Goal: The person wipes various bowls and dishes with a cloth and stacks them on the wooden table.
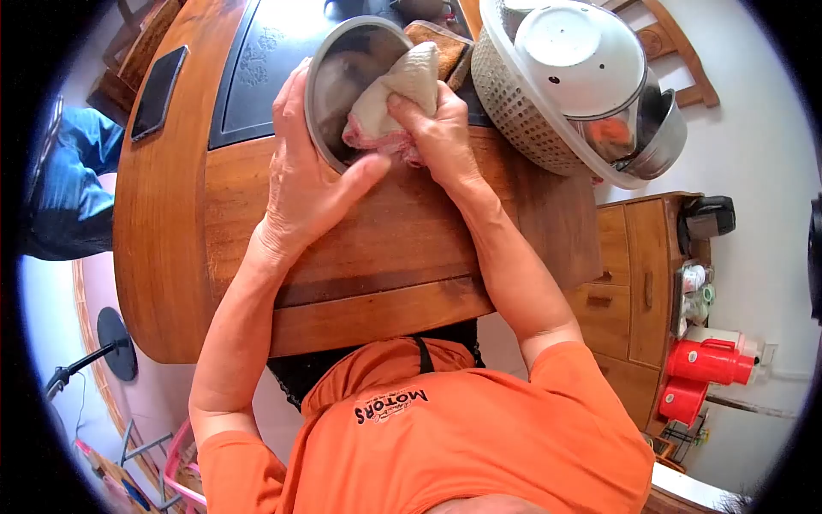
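My left hand (301,176) supports a stainless-steel bowl (332,86) from its left side, fingers along the outer wall and thumb stretched away from the rim. The bowl is tilted, so its shiny inside faces me. Bunched in my right hand (441,141) is a cream cloth (390,96) with a pink edge, pressed at the bowl's right side and partly over its opening. Behind the cloth lies a folded orange-brown cloth (445,47), partly hidden.
A plastic basket (522,107) with a white enamel basin (578,51) and metal pots stands at the right of the wooden table (368,248). A black panel (248,94) is at the back, a phone (160,92) at the left. Another person's jeans (81,184) show beyond.
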Demonstrator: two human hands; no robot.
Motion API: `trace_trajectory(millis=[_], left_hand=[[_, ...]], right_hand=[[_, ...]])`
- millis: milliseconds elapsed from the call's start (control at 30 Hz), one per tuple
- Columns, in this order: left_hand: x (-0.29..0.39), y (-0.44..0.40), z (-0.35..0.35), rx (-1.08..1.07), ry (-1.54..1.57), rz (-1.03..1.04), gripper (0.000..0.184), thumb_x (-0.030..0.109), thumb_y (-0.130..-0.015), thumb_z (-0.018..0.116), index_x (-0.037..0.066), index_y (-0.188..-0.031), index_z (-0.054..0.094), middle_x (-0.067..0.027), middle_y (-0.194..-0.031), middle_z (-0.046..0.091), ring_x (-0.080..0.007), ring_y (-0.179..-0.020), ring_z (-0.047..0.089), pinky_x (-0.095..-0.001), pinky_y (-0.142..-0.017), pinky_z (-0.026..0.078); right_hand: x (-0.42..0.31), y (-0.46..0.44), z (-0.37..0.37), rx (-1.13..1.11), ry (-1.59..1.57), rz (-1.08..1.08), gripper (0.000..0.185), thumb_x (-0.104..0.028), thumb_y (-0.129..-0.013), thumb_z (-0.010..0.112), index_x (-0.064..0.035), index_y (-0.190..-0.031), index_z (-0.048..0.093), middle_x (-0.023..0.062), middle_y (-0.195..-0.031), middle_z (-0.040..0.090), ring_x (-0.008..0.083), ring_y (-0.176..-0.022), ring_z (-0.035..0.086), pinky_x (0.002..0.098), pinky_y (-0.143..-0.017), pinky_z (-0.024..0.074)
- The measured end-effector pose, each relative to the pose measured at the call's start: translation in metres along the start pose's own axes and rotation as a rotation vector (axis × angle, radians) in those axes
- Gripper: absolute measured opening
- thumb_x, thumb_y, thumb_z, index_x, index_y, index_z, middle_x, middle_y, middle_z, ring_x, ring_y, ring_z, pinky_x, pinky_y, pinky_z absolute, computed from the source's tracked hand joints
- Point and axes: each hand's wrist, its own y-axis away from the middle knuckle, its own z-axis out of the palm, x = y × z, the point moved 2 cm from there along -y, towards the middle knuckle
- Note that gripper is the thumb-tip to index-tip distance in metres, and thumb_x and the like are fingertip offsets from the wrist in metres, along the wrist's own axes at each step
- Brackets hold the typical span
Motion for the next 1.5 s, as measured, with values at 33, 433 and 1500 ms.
trace_trajectory(millis=[33,433,1500], left_hand=[[0.000,0.000,0.001,-0.001,-0.007,-0.002,0.090,0.028,-0.086,0.077,0.004,-0.154,0.024,-0.0175,-0.152,0.031,-0.0298,-0.137,0.041,-0.0416,-0.112,0.040],[0.009,-0.012,-0.025,0.027,0.274,-0.270,0.058,0.013,-0.084,0.060,0.002,-0.140,0.052,-0.0132,-0.123,0.061,-0.0217,-0.113,0.059,-0.0342,-0.099,0.049],[-0.010,-0.010,-0.027,-0.122,0.584,-0.576,0.043,0.029,-0.092,0.058,0.003,-0.127,0.062,-0.0076,-0.117,0.066,-0.0175,-0.109,0.057,-0.0318,-0.101,0.044]], right_hand=[[0.002,0.001,0.001,-0.028,0.031,0.029,0.030,-0.015,-0.092,0.074,0.0015,-0.115,0.064,0.0078,-0.100,0.071,0.0128,-0.088,0.066,0.0282,-0.077,0.0553],[0.007,-0.002,-0.004,-0.074,0.279,-0.122,0.049,-0.035,-0.086,0.078,0.0029,-0.113,0.062,0.0185,-0.099,0.074,0.0246,-0.090,0.073,0.0369,-0.079,0.0583],[-0.011,0.006,0.008,-0.156,0.655,-0.390,0.055,-0.029,-0.084,0.082,0.0021,-0.124,0.062,0.0171,-0.110,0.071,0.0273,-0.100,0.069,0.0369,-0.091,0.0536]])
